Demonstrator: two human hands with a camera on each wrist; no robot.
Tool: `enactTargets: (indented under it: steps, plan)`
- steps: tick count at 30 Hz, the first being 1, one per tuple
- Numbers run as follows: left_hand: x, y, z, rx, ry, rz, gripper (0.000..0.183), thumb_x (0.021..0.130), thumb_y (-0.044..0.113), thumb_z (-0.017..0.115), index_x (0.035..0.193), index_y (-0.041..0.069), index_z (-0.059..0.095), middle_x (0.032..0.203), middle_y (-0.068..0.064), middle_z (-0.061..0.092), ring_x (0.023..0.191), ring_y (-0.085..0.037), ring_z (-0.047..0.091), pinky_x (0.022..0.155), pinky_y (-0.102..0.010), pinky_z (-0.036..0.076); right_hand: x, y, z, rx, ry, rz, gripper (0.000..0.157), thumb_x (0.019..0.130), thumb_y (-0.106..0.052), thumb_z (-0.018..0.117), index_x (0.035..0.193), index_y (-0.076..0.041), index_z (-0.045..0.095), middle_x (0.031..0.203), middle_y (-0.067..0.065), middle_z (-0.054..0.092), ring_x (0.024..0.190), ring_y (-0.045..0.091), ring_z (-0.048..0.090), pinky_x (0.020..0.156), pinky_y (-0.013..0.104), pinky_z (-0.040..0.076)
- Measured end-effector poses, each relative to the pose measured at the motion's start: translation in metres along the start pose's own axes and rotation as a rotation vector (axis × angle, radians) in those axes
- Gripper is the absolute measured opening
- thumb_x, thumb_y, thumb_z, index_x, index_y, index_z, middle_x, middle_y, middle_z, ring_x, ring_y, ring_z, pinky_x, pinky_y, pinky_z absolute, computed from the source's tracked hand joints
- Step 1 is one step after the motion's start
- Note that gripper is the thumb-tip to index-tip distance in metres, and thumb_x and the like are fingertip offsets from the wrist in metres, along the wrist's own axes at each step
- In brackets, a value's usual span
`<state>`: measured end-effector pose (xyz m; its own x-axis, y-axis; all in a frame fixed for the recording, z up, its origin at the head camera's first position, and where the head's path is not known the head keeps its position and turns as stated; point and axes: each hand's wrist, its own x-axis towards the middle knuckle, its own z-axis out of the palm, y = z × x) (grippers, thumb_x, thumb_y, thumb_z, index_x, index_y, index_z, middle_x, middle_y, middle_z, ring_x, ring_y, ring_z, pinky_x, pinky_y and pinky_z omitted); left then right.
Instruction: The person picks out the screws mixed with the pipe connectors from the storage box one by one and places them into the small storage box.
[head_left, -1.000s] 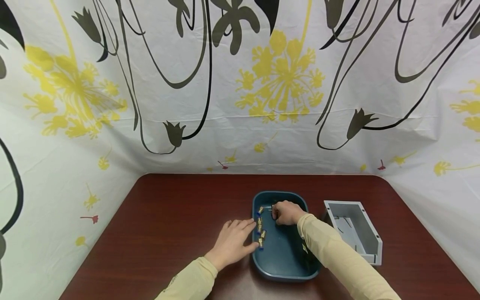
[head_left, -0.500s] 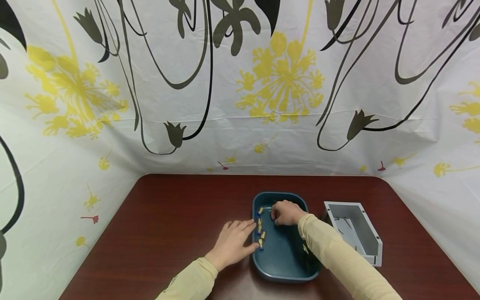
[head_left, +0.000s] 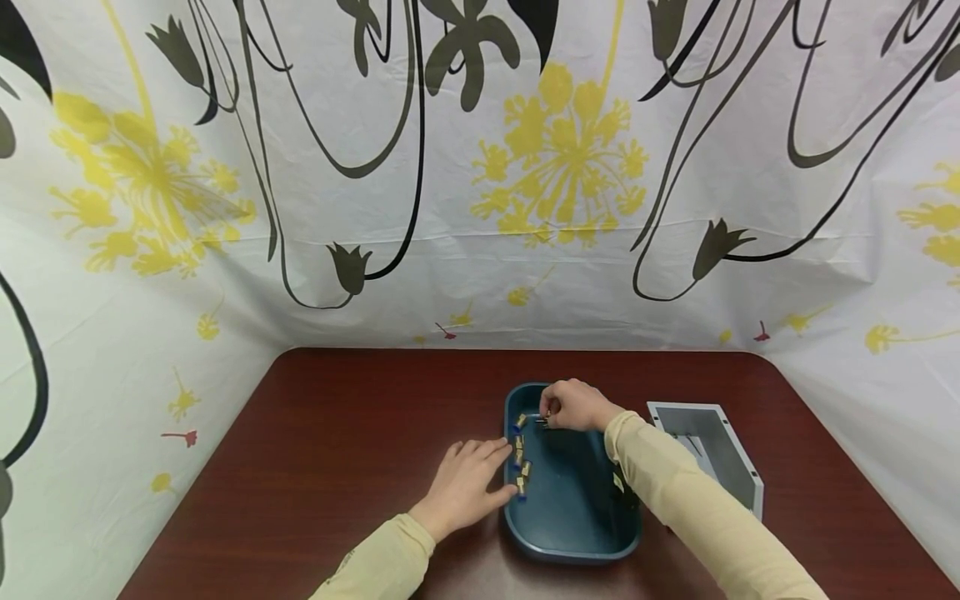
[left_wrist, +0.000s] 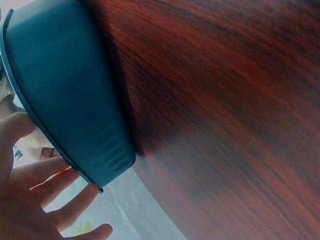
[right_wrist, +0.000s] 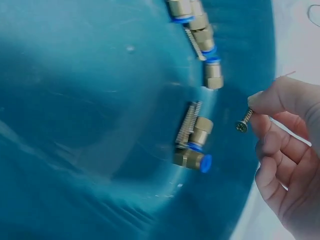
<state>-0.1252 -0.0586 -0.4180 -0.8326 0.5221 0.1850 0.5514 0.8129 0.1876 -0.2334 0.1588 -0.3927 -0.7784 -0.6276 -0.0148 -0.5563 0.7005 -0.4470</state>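
Between thumb and index finger, my right hand [head_left: 579, 406] pinches a brass-coloured screw [right_wrist: 244, 121], its cross-slotted head pointing away from the fingertips. That hand is over the far end of a blue-green plastic tray [head_left: 573, 552]. Inside, brass fittings with blue rings, such as this push-in fitting [right_wrist: 214, 75], line one side; a few more screws [right_wrist: 188, 125] lie beside them. At the tray's left side is my left hand [head_left: 468, 482], fingers spread and fairly straight, with fingertips [left_wrist: 93, 190] on the rim.
Right of the tray stands a grey open box [head_left: 738, 450] with thin dark pieces inside, partly covered by the right sleeve [head_left: 697, 517]. Everything stands on a dark red-brown wooden table [head_left: 360, 450]. A white patterned cloth [head_left: 450, 192] hangs behind it.
My right hand has risen from the tray floor and shifted toward the far rim, and the forearm now covers more of the grey box. The left hand stays where it was.
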Motion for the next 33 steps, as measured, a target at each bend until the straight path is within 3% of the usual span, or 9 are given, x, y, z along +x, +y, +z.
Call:
enactTargets:
  steps: [12,21,33]
  plan:
    - [0.000,0.000,0.002,0.012,0.005,0.005,0.053,0.082,0.044,0.057,0.124,0.013,0.052,0.125,-0.001,0.048,0.106,-0.019,0.047,0.087,-0.048,0.034,-0.003,-0.006,-0.019,0.051,0.037,-0.035,0.007,0.077,-0.004,0.064,0.082,-0.007,0.062,0.067,-0.006,0.054,0.058,0.009,0.050,0.054,0.027,0.043]
    - [0.001,0.000,0.001,0.024,0.006,0.002,0.053,0.081,0.045,0.057,0.124,0.013,0.053,0.125,-0.001,0.048,0.106,-0.019,0.047,0.087,-0.047,0.034,-0.012,-0.002,-0.033,0.043,0.068,-0.029,0.011,0.076,-0.005,0.061,0.080,-0.015,0.061,0.067,-0.008,0.054,0.057,0.009,0.049,0.054,0.028,0.042]
    - [0.001,0.000,0.000,0.022,-0.012,-0.010,0.053,0.082,0.045,0.056,0.125,0.013,0.051,0.127,0.000,0.047,0.107,-0.019,0.046,0.088,-0.047,0.033,-0.030,0.009,-0.052,0.007,0.083,0.038,0.012,0.076,-0.004,0.061,0.081,-0.014,0.061,0.070,-0.006,0.054,0.061,0.011,0.048,0.056,0.029,0.040]
